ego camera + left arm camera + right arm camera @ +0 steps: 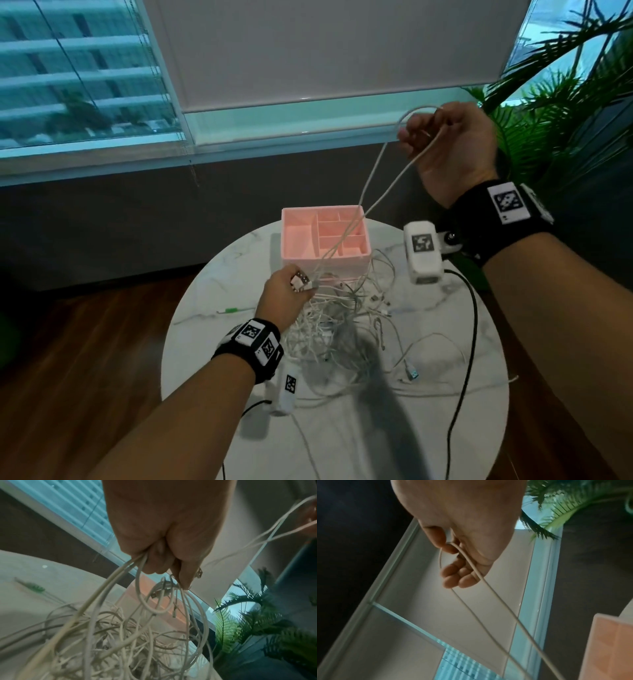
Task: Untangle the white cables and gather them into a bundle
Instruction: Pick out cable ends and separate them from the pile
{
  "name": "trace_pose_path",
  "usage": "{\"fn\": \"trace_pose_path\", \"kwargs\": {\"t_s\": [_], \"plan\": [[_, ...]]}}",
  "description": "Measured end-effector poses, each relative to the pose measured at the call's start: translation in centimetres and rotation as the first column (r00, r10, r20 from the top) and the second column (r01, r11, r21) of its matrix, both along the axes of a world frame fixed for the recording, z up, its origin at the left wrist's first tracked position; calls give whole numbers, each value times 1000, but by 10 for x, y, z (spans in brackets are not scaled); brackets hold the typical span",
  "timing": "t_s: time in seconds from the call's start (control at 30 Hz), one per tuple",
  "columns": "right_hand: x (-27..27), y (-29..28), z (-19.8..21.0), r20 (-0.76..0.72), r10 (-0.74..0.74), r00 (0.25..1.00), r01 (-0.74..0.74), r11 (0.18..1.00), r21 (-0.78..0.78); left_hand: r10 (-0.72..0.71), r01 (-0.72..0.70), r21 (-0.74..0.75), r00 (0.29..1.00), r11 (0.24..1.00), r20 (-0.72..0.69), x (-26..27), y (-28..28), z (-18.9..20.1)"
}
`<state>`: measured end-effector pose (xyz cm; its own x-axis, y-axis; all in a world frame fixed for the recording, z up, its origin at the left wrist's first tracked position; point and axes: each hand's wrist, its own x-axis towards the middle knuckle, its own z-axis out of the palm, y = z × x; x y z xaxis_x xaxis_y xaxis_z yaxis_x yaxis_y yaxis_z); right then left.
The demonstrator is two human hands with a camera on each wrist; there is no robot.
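Overhead, head view: items as follows.
Tabletop: round, white marble pattern, on a wooden floor by a window.
White cables: tangled heap at the middle of the tabletop, loose ends trailing toward the near and right edges; one end carries a blue-tipped plug.
Pink organizer box: compartmented, at the far side of the tabletop, touching the heap.
Left hand: low over the heap's left edge, grip clenched on several strands and a small white connector.
Right hand: raised well above the tabletop, grip grasping a loop of cable whose two strands run down over the box to the left hand.
Green item: small, on the tabletop left of the heap; kind cannot be told.
Black cord: runs from the right wrist camera down across the tabletop's right side.
Palm plant: at the right by the window.

Left wrist view.
Left hand: fingers curled round a handful of white strands, which hang in loops into the heap below; a metal plug tip shows beside the thumb.

Right wrist view.
Right hand: fingers curled, thumb and fingers pinching the cable loop; both strands lead downward and away.
Box corner: pink, at lower right.
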<state>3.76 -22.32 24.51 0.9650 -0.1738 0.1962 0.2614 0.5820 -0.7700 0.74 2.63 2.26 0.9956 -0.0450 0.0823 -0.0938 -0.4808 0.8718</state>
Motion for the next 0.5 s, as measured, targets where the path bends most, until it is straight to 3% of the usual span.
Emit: {"fn": "trace_pose_path", "kwargs": {"t_s": [0.07, 0.1, 0.17, 0.23, 0.3, 0.37, 0.43, 0.5], "plan": [[5, -9, -15, -99, -134, 986, 123, 986, -109, 12, -16, -91, 999, 996, -37, 0, 0, 1], [8, -14, -24, -151, -236, 960, 195, 950, -243, 22, -31, -166, 998, 986, -58, -1, 0, 4], [12, -29, -48, -199, -428, 882, 220, 747, -628, 36, -61, -291, 995, 955, -90, -4, 1, 15], [12, -41, -77, -212, -475, 854, 30, 452, -891, 14, -53, -357, 994, 933, -111, -4, 1, 24], [7, -41, -104, -279, -412, 868, -233, 160, -959, -1, -43, -378, 993, 925, -116, -1, 1, 30], [-1, -31, -121, -357, -386, 851, -401, -37, -915, -22, -28, -405, 993, 914, -120, 2, -1, 36], [-12, -11, -128, -311, -419, 853, -408, -166, -898, -50, -7, -434, 992, 901, -120, 3, -5, 44], [-21, 11, -134, -157, -385, 909, -257, -223, -940, -61, -1, -457, 991, 889, -122, 3, -9, 50]]}}
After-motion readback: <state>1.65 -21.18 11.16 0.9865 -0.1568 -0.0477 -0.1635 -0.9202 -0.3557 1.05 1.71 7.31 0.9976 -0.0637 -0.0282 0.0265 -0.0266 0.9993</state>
